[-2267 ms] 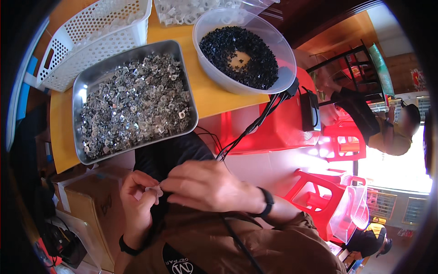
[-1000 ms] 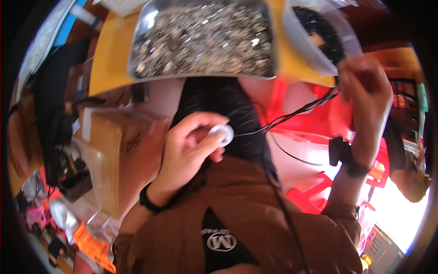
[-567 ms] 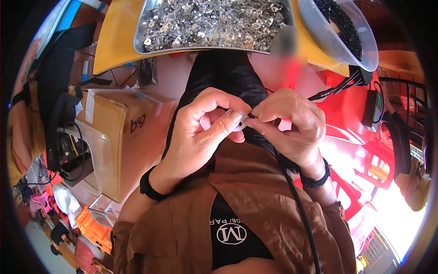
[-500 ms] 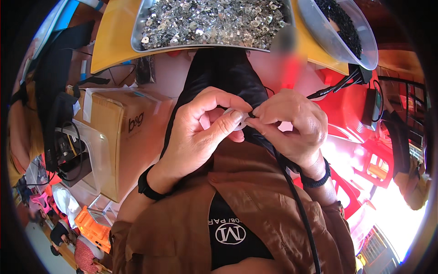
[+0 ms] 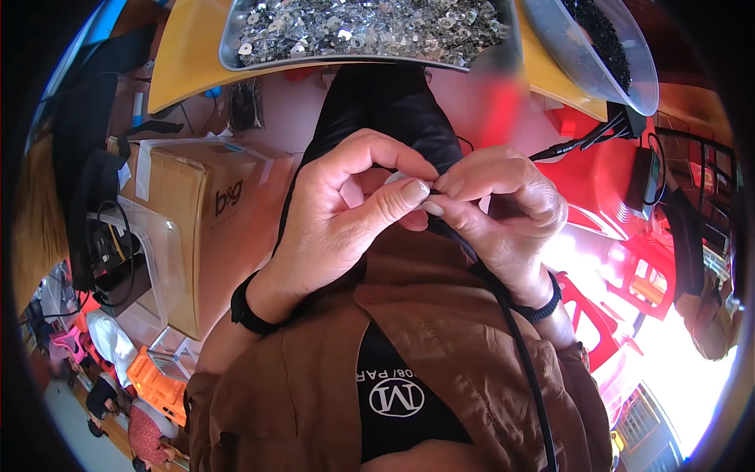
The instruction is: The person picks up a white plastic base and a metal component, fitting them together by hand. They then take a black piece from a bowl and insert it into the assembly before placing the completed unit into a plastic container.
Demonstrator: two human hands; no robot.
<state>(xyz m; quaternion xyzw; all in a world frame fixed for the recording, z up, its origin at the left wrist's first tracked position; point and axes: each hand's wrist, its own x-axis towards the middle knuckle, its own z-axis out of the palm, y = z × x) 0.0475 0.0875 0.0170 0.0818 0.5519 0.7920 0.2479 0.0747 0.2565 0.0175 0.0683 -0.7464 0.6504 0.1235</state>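
Over my lap, my left hand [image 5: 346,197] is closed, pinching a small pale, translucent disc [image 5: 393,179] that is mostly hidden behind the thumb. My right hand [image 5: 507,200] meets it from the right, thumb and forefinger pinched on a small black piece [image 5: 436,192]. The fingertips of both hands nearly touch, so how the two pieces meet is hidden. Beyond my knees, a metal tray [image 5: 322,61] is full of small clear and silvery pieces. To its right, a clear plastic bowl [image 5: 641,82] holds many tiny black pieces.
The tray and bowl rest on a yellow tabletop [image 5: 185,55]. A cardboard box [image 5: 236,259] stands at my left, red plastic stools [image 5: 590,197] at my right. A black cable [image 5: 511,338] runs down my front. Other people are at the lower left.
Both hands have drawn closer at the fingertips, and my left thumb has slid right, covering more of the pale disc. The view has shifted slightly.
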